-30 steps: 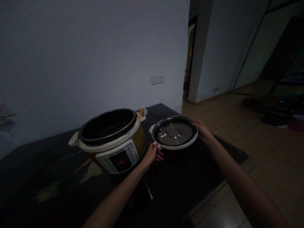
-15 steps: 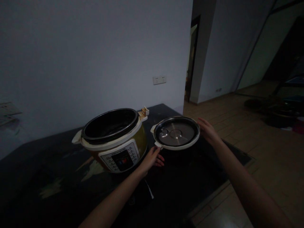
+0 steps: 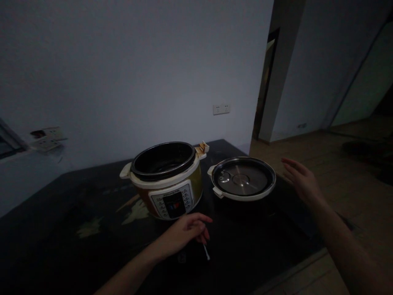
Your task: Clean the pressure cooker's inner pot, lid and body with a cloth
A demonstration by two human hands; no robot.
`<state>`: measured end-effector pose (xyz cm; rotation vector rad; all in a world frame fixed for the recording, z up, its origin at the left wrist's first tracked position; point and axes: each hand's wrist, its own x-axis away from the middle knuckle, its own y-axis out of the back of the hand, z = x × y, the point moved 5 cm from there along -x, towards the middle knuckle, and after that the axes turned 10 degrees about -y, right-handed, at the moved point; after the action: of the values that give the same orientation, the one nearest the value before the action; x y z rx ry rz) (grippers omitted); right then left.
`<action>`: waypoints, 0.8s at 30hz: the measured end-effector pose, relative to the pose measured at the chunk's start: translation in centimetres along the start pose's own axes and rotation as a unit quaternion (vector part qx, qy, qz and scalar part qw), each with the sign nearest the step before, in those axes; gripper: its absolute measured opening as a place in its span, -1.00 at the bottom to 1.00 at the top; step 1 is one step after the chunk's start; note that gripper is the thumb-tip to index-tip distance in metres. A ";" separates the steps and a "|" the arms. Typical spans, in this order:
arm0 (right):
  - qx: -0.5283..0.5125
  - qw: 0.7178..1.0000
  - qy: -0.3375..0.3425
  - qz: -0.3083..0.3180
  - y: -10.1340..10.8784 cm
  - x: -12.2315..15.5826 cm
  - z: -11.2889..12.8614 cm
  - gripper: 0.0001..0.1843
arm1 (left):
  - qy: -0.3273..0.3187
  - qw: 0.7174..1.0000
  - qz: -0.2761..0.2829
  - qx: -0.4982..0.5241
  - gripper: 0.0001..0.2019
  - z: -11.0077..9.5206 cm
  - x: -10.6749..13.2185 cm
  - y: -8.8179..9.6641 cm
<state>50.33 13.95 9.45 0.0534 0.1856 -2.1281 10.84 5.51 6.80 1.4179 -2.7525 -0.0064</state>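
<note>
An electric pressure cooker (image 3: 196,180) stands lidless on a dark table, its black inner pot (image 3: 164,159) in place. To its right the round lid (image 3: 253,180) lies with its metal underside up. My left hand (image 3: 190,229) hovers in front of the cooker, below its control panel (image 3: 174,201), fingers loosely bent and apart, holding nothing. Beyond the lid's right edge is my right hand (image 3: 299,176), fingers stretched out, not touching the lid. A thin white strip (image 3: 206,252) shows on the table just under my left fingers.
The dark table (image 3: 245,241) has pale patches (image 3: 135,213) on its left part. Behind it rises a plain wall with a double socket (image 3: 221,109). More sockets (image 3: 46,139) sit on the wall at left. Past the table's right edge is the tiled floor (image 3: 307,151).
Both hands have let go of the lid, which now rests on the table. My left hand has drawn back toward me, my right hand out to the right. The view has turned left.
</note>
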 end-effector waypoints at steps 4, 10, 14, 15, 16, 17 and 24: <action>0.017 0.998 0.062 0.015 -2.1 2.0 3.5 -0.73 | -0.058 0.996 -0.048 -0.050 -0.73 -6.1 4.0 3.2; 0.085 0.970 0.123 0.189 -11.8 6.6 10.3 -0.71 | -0.204 0.925 -0.238 -0.213 -0.76 -15.7 6.6 11.6; 0.230 0.898 0.202 0.317 -20.6 9.0 13.9 -0.72 | -0.197 0.838 -0.339 -0.380 -0.67 -18.8 5.0 18.4; 0.284 0.876 0.211 0.326 -22.6 9.1 14.2 -0.70 | -0.163 0.808 -0.347 -0.447 -0.65 -18.9 4.3 20.1; 0.352 0.856 0.217 0.310 -24.4 8.9 14.4 -0.69 | -0.113 0.774 -0.347 -0.517 -0.64 -18.8 3.6 21.6; 0.429 0.828 0.239 0.271 -25.9 8.6 14.6 -0.68 | -0.049 0.740 -0.336 -0.581 -0.63 -18.3 2.9 23.1; 0.622 0.723 0.240 0.179 -32.1 7.0 12.7 -0.66 | 0.069 0.721 -0.280 -0.631 -0.72 -15.0 0.1 27.2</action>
<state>19.90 22.98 24.76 1.3188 -0.9212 -1.4369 -10.71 21.48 22.45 1.4503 -1.3099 -1.3789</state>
